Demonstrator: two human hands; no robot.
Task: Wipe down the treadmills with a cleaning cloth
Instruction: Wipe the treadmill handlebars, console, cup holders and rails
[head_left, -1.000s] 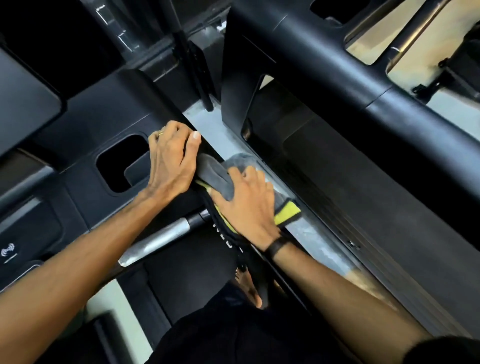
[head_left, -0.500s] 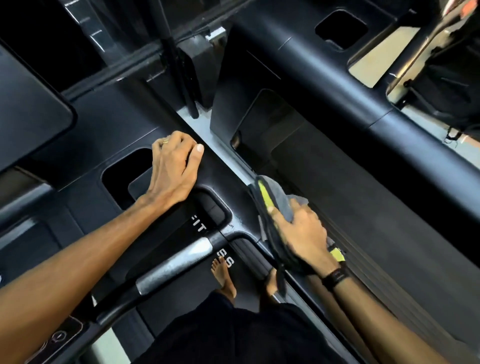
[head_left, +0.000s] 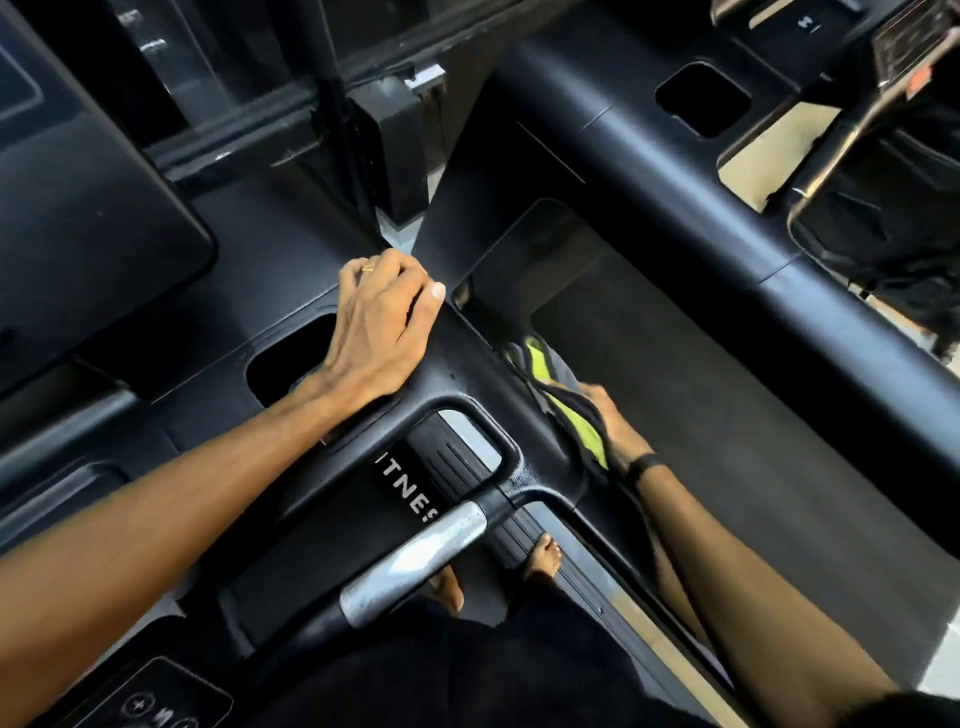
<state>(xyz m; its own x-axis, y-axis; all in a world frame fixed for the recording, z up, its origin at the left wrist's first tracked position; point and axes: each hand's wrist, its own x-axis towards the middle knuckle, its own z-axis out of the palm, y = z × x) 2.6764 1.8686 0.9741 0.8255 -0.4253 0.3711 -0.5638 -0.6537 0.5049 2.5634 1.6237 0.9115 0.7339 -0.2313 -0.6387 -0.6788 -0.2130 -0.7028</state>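
I stand on a black treadmill and look down over its console frame (head_left: 467, 374). My left hand (head_left: 382, 330) lies on top of the frame beside a cup-holder opening (head_left: 291, 358), its fingers bent over the far edge. My right hand (head_left: 615, 428) is below the frame's right outer side and presses a grey and yellow-green cleaning cloth (head_left: 561, 400) against it. The frame and the cloth hide most of that hand's fingers. A silver grip bar (head_left: 415, 558) crosses in front of me.
A second black treadmill's frame (head_left: 675, 171) runs diagonally on the right, with its dark belt (head_left: 727, 395) below. A dark screen (head_left: 78, 218) sits at upper left. My bare feet (head_left: 543, 558) stand on the deck below. Control buttons (head_left: 156, 712) show at bottom left.
My right hand has carried the cloth off the top of the frame, over its right edge and down along the outer side. My left hand has stayed on the frame.
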